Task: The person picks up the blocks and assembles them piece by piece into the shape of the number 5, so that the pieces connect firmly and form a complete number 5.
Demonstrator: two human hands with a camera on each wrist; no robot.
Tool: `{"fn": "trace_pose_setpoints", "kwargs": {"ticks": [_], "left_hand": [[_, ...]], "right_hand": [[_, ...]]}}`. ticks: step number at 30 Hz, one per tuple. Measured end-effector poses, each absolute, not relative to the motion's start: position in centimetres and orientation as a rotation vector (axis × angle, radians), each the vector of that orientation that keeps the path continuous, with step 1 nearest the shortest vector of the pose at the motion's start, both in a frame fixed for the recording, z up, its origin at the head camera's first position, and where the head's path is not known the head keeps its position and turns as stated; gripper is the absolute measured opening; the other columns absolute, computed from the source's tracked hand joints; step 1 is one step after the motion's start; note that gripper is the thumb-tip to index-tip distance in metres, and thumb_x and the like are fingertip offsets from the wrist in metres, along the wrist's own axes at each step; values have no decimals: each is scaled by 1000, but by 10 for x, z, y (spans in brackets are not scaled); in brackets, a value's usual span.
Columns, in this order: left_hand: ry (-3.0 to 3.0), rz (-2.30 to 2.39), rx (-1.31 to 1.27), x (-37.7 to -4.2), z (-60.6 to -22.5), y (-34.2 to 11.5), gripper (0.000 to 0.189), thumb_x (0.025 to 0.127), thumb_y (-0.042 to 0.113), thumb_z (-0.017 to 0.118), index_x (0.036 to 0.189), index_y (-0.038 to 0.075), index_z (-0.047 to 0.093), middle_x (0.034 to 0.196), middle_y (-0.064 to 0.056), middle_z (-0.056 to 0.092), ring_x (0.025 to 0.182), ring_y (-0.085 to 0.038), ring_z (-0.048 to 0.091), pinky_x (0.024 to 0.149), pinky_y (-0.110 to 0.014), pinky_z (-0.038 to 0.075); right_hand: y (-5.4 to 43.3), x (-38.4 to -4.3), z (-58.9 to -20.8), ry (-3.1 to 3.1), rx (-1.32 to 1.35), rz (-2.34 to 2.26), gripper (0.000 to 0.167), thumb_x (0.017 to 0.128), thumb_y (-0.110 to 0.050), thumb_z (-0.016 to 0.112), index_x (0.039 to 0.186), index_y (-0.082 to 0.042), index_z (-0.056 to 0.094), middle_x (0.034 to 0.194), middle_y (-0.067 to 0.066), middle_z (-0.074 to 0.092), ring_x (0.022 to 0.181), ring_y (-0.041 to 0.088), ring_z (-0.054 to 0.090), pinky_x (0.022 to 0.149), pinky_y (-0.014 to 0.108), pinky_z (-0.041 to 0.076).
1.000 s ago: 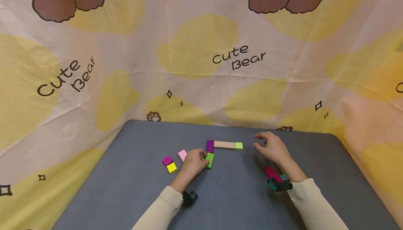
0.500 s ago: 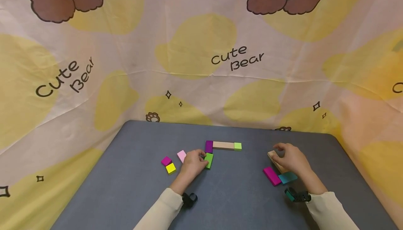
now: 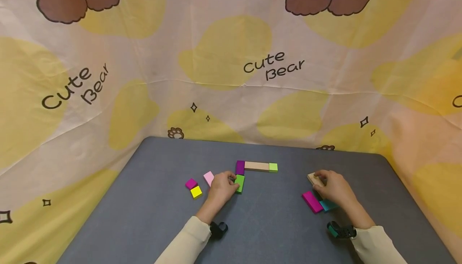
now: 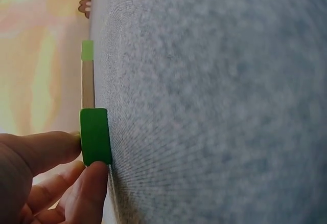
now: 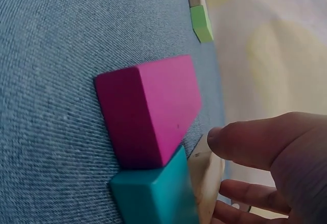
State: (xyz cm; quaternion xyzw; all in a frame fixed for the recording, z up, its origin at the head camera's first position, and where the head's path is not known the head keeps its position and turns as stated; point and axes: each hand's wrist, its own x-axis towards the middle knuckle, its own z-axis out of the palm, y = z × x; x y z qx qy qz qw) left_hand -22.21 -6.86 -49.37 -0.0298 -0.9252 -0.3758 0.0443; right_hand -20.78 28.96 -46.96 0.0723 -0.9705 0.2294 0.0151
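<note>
My left hand (image 3: 222, 185) holds a green block (image 3: 240, 184) by its near part. In the left wrist view the thumb is at one side of the green block (image 4: 95, 136) and fingertips are at its end. That block sits just in front of a purple block (image 3: 240, 167), which leads on to a plain wooden block (image 3: 257, 166) and a light green cube (image 3: 273, 167). At the right, my right hand (image 3: 335, 189) grips another plain wooden block (image 3: 314, 178), thumb on one side and fingers on the other. A magenta block (image 5: 148, 111) and a teal block (image 5: 158, 191) lie against it.
Left of my left hand lie a pink block (image 3: 208, 178), partly hidden by the hand, a magenta cube (image 3: 191, 183) and a yellow cube (image 3: 196, 192). The grey table (image 3: 274, 224) ends at a printed cloth (image 3: 223, 67) hung behind it.
My right hand has moved right and toward me, from beside the light green cube to the wooden block, and its fingers have closed in on it. The left hand has stayed at the green block.
</note>
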Motion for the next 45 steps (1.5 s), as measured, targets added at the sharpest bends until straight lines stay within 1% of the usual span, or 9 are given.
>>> {"fn": "trace_pose_setpoints", "kwargs": {"ticks": [4,15,19,28,34,40,45], "left_hand": [[-2826,-1145,-78,-222,-493,-67,20,77,14,77,93,4,70,69,-2,64,60,-10,52,55,-23,43],[-2810,-1108,-67,-223,-491,-63,19,77,15,78,92,5,70,68,-1,65,61,-10,53,58,-25,44],[-2818,-1116,-66,-225,-492,-63,20,77,15,78,93,5,70,69,-1,65,62,-11,54,58,-24,45],[-2879,-1111,-153,-227,-490,-68,25,77,16,78,97,4,68,73,-3,65,66,-12,56,62,-26,48],[-2944,-1110,-230,-229,-485,-72,28,77,15,76,101,5,68,76,-3,63,71,-14,54,67,-29,48],[-2999,-1102,-278,-233,-480,-77,30,77,16,77,105,7,69,80,-3,63,73,-15,54,68,-30,48],[-3026,-1072,-302,-236,-479,-79,28,77,16,78,102,9,70,78,-1,61,72,-14,52,68,-29,46]], "right_hand": [[288,-208,-469,-3031,207,709,38,82,-18,73,114,0,64,104,24,67,87,35,63,64,44,50],[287,-210,-471,-3033,167,662,39,80,-17,74,114,0,64,103,25,66,85,34,63,64,44,50],[288,-210,-472,-3026,158,665,37,79,-16,74,111,1,65,102,26,67,84,34,63,65,45,50],[290,-211,-477,-2988,124,709,35,78,-14,75,108,1,65,97,24,68,85,34,63,68,47,50],[290,-210,-477,-2957,125,697,35,77,-13,74,108,2,66,97,24,67,82,32,62,67,46,50],[283,-209,-465,-2910,160,682,36,77,-12,71,112,-2,67,103,21,67,82,27,62,65,42,49],[272,-210,-457,-2903,213,731,35,79,-11,70,114,-6,67,109,19,67,89,31,64,66,43,51]]}}
